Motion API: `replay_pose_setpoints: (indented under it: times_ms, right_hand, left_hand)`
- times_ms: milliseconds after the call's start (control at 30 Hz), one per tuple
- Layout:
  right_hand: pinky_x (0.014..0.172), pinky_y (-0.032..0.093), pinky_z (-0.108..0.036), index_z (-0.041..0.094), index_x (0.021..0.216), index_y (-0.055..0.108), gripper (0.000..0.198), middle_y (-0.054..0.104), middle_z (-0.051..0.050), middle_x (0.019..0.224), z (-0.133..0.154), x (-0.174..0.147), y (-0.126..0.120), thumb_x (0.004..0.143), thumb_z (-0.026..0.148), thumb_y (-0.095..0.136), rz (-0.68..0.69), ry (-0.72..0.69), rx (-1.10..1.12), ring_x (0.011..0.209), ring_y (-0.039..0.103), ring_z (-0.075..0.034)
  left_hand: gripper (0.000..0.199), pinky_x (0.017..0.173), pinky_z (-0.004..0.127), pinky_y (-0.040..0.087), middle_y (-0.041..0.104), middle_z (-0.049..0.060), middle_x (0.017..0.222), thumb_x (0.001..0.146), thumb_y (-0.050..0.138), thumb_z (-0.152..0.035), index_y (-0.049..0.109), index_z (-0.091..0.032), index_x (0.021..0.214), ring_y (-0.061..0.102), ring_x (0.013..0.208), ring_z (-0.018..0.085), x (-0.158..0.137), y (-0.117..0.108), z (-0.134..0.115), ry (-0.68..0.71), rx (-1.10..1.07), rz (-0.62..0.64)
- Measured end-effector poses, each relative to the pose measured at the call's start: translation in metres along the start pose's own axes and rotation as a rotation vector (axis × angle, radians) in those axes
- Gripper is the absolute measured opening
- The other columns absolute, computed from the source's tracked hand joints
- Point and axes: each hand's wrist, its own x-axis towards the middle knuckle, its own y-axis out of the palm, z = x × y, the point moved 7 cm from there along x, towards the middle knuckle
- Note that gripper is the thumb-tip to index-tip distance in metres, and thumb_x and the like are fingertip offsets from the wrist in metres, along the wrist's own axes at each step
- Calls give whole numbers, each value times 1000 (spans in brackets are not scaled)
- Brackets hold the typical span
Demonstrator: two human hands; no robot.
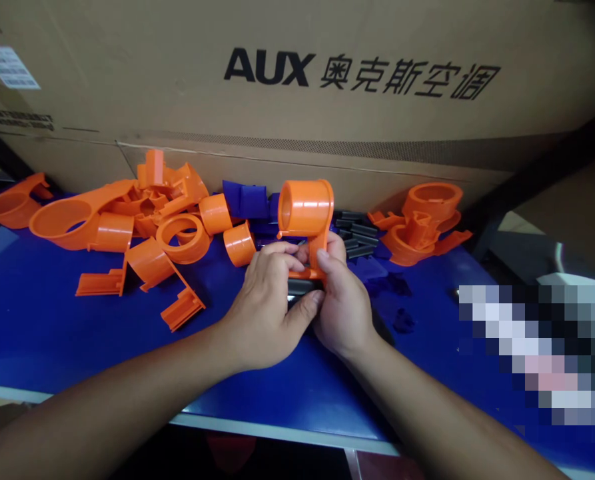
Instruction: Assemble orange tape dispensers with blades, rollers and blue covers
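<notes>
Both hands meet over the middle of the blue table. An orange plastic ring with a bracket arm stands upright between them, its ring above the fingers. My right hand is closed around the bracket's stem, thumb along its side. My left hand grips a dark cylindrical piece at the bracket's orange foot, its thumb reaching toward my right palm. How far the dark piece sits inside the foot is hidden by the fingers.
Several orange ring parts lie piled at the left. More orange parts are stacked at the right. Black short pieces and dark blue parts lie behind my hands. A large cardboard box stands along the back of the blue table.
</notes>
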Motion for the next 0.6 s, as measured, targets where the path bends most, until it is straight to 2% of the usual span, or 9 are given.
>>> replay_pose_setpoints:
  times_ms: [100,200,367,433,533,600]
  right_hand:
    - [112,46,-41,35,117,61,24,64,1,113,0,-3,2,97,48,60,-28,-15,61,113,62,-23]
    - [112,46,-41,34,118,61,23,65,1,111,1,-6,5,96,43,63,-41,5,86,110,62,-23]
    - [94,53,-34,34,120,59,41,61,3,101,6,-9,11,83,30,78,35,95,163,98,62,-19]
    - [85,53,-31,35,120,58,47,58,4,99,8,-7,11,79,26,79,42,122,197,93,61,-18]
    - [72,51,-28,34,118,58,47,57,5,98,12,-2,5,77,24,77,6,124,190,82,57,-15]
    - [66,49,-27,33,113,58,41,57,6,96,15,0,1,77,24,75,-24,107,173,77,55,-14]
  left_hand:
    - [51,126,63,41,46,21,152,105,60,-30,35,-20,148,44,151,34,-4,4,-3,21,0,26]
    - [52,127,61,42,46,21,153,106,56,-27,31,-21,152,46,149,33,-4,7,-4,20,-33,73]
    - [68,124,59,47,43,20,158,103,62,-30,25,-24,160,50,146,33,-3,2,0,-19,-98,99]
    - [75,123,58,48,42,19,160,103,65,-34,22,-25,163,51,145,32,-2,-3,3,-47,-117,71]
    - [77,120,57,51,42,18,162,104,64,-38,19,-26,167,54,142,31,-2,-14,4,-49,-103,-26]
    - [75,123,59,47,40,19,165,106,61,-39,22,-26,168,50,147,33,-1,-15,0,-21,-39,-23]
